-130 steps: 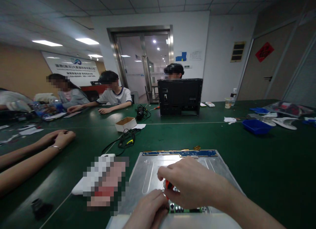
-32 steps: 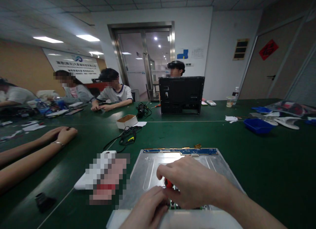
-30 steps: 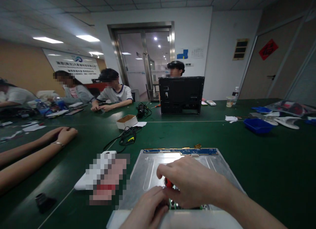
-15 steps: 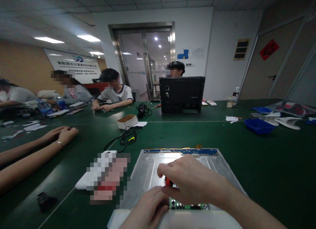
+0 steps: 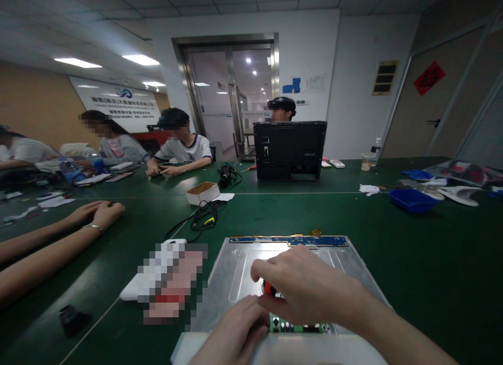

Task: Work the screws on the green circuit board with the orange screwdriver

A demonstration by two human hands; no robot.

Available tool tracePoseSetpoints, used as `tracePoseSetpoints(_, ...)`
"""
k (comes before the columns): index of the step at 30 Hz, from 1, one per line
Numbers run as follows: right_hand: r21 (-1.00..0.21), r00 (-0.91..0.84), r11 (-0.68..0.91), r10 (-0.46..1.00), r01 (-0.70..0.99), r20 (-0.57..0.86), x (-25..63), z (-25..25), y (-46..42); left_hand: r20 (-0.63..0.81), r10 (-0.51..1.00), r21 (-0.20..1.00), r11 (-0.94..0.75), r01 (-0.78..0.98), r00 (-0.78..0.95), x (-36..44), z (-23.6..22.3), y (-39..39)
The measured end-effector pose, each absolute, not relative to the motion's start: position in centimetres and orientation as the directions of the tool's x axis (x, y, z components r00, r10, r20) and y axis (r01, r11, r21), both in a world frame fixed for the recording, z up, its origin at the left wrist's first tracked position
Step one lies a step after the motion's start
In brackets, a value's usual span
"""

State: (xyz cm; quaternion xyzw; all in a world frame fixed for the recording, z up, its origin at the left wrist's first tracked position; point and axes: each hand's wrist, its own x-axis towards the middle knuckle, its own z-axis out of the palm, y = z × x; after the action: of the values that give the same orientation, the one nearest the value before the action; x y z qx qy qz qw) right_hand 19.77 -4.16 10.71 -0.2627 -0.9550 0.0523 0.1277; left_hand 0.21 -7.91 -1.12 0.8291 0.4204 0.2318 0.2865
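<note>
In front of me on the table lies a display panel [image 5: 243, 276], its metal back facing up. A blue circuit strip [image 5: 328, 242] runs along its far edge, and a green circuit board [image 5: 294, 326] shows near its close edge, partly covered by my hands. My right hand [image 5: 296, 286] is closed from above on a screwdriver [image 5: 268, 288]; only part of its red and black handle shows. Low beside it, my left hand [image 5: 245, 323] has its fingers pressed together over the green board. What its fingertips grip, if anything, is hidden, as is the screwdriver's tip.
Left of the panel are a white case [image 5: 157, 270] and a small black part [image 5: 73, 318]. Beyond them lie black cables [image 5: 204, 215] and an open box [image 5: 202, 193]. A blue tray [image 5: 412, 200] stands right. Another person's arms [image 5: 78, 239] rest at left; a black monitor [image 5: 290, 150] stands ahead.
</note>
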Motion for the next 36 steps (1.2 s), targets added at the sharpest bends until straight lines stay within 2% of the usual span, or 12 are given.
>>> tracePoseSetpoints(25,-0.160,-0.810,0.836,0.548,0.524,0.209,19.6,10.6,-4.0,0.182,0.829,0.655,-0.503,0.564,0.528,0.3,-1.0,-8.1)
tracePoseSetpoints(36,-0.196,-0.791,0.828,0.560,0.525,0.247,20.6,11.8,-3.9,0.111,0.832,0.650,-0.474,0.593,0.543,0.2,-0.6,-8.0)
